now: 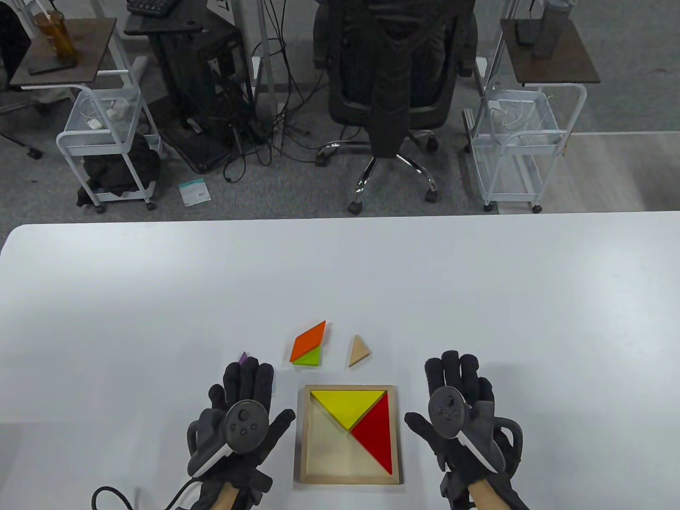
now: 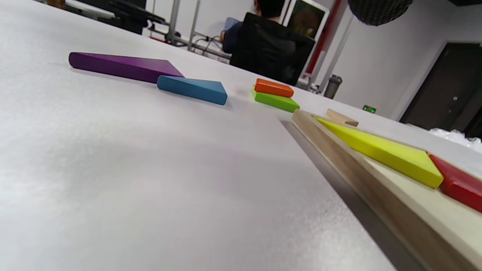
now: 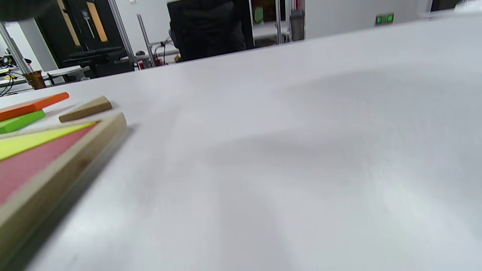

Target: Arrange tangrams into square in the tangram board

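Note:
The wooden tangram board (image 1: pixel 300 435) lies near the table's front edge with a yellow triangle (image 1: pixel 346 405) along its far side and a red triangle (image 1: pixel 376 438) on its right. Beyond it an orange parallelogram (image 1: pixel 309 340) lies on a green piece (image 1: pixel 309 359), and a tan triangle (image 1: pixel 358 350) lies to their right. My left hand (image 1: pixel 247 382) lies flat and open left of the board, over a purple piece (image 2: pixel 120 66) and a blue piece (image 2: pixel 192 89) seen in the left wrist view. My right hand (image 1: pixel 459 372) rests flat and open right of the board, holding nothing.
The white table (image 1: pixel 159 297) stretches far beyond the pieces. Behind its far edge stand an office chair (image 1: pixel 390 79) and two white wire carts (image 1: pixel 109 143), with cables on the floor.

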`<state>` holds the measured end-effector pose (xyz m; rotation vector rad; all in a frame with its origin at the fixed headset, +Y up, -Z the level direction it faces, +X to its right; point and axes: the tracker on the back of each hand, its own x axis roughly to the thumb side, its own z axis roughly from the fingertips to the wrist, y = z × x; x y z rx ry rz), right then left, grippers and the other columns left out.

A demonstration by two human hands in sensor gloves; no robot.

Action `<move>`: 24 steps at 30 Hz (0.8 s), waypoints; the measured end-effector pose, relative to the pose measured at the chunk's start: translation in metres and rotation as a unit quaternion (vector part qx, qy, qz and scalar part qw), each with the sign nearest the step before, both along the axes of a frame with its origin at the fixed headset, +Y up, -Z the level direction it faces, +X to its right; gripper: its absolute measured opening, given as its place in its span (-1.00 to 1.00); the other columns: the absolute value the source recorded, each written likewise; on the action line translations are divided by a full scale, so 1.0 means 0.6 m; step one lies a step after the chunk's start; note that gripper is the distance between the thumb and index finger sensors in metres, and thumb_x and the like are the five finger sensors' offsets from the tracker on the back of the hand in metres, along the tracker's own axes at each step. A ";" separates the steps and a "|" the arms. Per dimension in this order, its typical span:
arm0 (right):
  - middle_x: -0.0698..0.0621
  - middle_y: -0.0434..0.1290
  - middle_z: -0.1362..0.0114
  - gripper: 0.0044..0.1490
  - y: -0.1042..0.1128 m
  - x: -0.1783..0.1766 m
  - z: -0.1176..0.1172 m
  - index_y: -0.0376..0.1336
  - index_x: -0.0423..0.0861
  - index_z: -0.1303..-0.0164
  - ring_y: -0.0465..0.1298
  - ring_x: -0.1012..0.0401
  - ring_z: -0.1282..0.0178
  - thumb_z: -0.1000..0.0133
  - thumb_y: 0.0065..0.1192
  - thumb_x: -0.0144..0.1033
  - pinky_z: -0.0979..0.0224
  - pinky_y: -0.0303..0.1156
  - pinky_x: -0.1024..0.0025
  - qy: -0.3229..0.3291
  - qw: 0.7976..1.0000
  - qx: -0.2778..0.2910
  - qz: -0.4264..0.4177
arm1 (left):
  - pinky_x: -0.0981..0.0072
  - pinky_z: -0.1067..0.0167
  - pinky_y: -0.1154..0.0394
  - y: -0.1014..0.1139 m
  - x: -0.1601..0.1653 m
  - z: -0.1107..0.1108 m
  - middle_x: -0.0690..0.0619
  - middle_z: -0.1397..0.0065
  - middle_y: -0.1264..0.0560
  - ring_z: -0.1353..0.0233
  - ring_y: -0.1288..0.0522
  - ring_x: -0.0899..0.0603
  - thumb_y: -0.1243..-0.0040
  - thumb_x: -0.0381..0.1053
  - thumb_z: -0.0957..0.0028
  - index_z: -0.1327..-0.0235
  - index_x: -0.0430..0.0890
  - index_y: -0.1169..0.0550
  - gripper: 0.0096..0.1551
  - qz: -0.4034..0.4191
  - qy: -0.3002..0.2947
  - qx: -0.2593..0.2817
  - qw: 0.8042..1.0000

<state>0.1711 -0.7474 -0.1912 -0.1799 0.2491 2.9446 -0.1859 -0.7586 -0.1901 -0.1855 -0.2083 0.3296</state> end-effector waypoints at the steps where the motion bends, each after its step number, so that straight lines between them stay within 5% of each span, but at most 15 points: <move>1: 0.33 -0.67 -0.58 0.22 -0.001 0.003 0.000 -0.54 0.37 -0.41 -0.67 0.24 -0.64 0.25 -0.05 0.43 -0.78 -0.43 0.11 -0.003 1.000 -0.003 0.000 | -0.53 -0.37 0.28 -0.002 0.000 -0.001 -0.28 -0.66 0.36 -0.59 0.39 -0.48 0.13 0.34 -0.22 -0.61 -0.10 0.25 0.01 -0.003 0.001 -0.002 1.000; 10: 0.33 -0.67 -0.58 0.22 -0.004 0.001 -0.001 -0.54 0.38 -0.41 -0.67 0.25 -0.64 0.25 -0.04 0.42 -0.78 -0.44 0.11 0.006 1.000 -0.008 -0.001 | -0.54 -0.35 0.31 -0.011 -0.015 -0.008 -0.28 -0.66 0.38 -0.58 0.39 -0.51 0.09 0.30 -0.23 -0.61 -0.01 0.24 -0.04 -0.013 0.019 -0.016 1.000; 16: 0.32 -0.65 -0.59 0.21 -0.006 -0.002 -0.001 -0.53 0.39 -0.41 -0.65 0.24 -0.65 0.24 -0.03 0.43 -0.79 -0.40 0.11 0.007 1.000 -0.016 0.019 | -0.55 -0.39 0.21 -0.008 -0.019 -0.020 -0.32 -0.65 0.33 -0.57 0.29 -0.60 -0.02 -0.05 -0.28 -0.54 0.21 0.19 -0.18 -0.078 0.036 -0.025 0.996; 20: 0.32 -0.65 -0.59 0.20 -0.006 -0.002 0.000 -0.53 0.39 -0.42 -0.64 0.24 -0.65 0.23 -0.03 0.42 -0.79 -0.40 0.11 0.008 1.000 -0.017 0.022 | -0.41 -0.49 -0.03 -0.008 0.002 -0.048 -0.33 -0.67 0.22 -0.61 0.09 -0.54 -0.14 -0.11 -0.22 -0.53 0.24 0.11 -0.13 -0.144 -0.004 -0.052 0.988; 24: 0.31 -0.65 -0.59 0.20 -0.005 -0.001 0.001 -0.53 0.39 -0.42 -0.64 0.23 -0.65 0.23 -0.03 0.42 -0.79 -0.39 0.11 0.007 0.999 -0.020 0.025 | -0.21 -0.47 -0.25 -0.020 0.023 -0.090 -0.30 -0.66 0.06 -0.56 -0.13 -0.46 -0.21 -0.08 -0.18 -0.52 0.25 0.05 -0.13 -0.273 -0.049 -0.104 0.955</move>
